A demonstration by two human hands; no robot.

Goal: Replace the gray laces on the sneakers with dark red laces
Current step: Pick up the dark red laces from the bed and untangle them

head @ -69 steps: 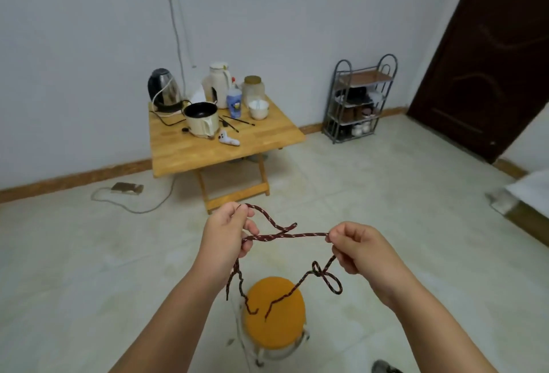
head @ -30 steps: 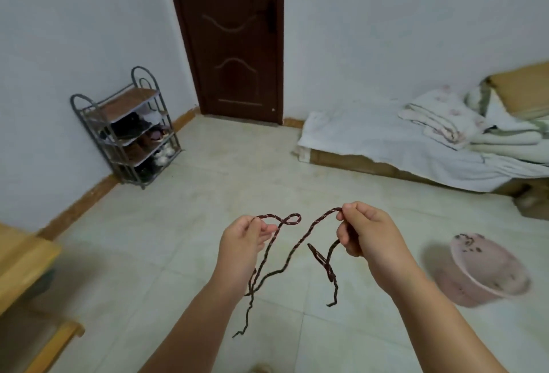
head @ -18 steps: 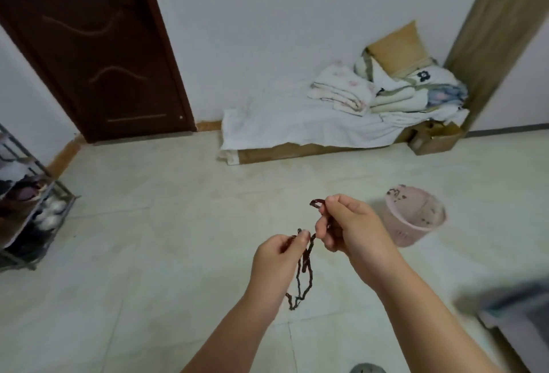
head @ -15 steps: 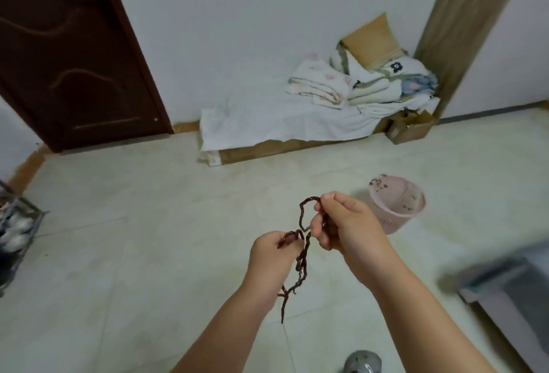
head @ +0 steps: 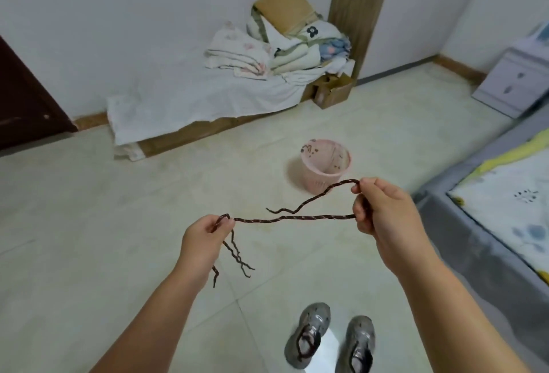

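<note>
A dark red lace point(head: 297, 218) is stretched between my two hands at chest height. My left hand point(head: 203, 242) pinches one part of it, and loose ends dangle below that hand. My right hand point(head: 383, 209) grips the other part, with a loop arching over its fingers and a free end hanging toward the middle. Two gray sneakers stand on the floor below my hands. The left sneaker point(head: 309, 334) has a dark red lace in it. The right sneaker point(head: 358, 343) lies partly behind my right forearm, and its lacing is unclear.
A pink waste basket point(head: 325, 166) stands on the tiled floor ahead. A low mattress point(head: 190, 105) with folded bedding lies along the far wall. A bed point(head: 505, 209) fills the right side, a pale nightstand point(head: 517, 81) sits beyond it, and a cardboard box point(head: 332, 90) stands by the post.
The view has swung right from the table past the door to the bed. My hands came together with the lace bunched, then pulled apart and stretched it. The sneakers have come into view.
</note>
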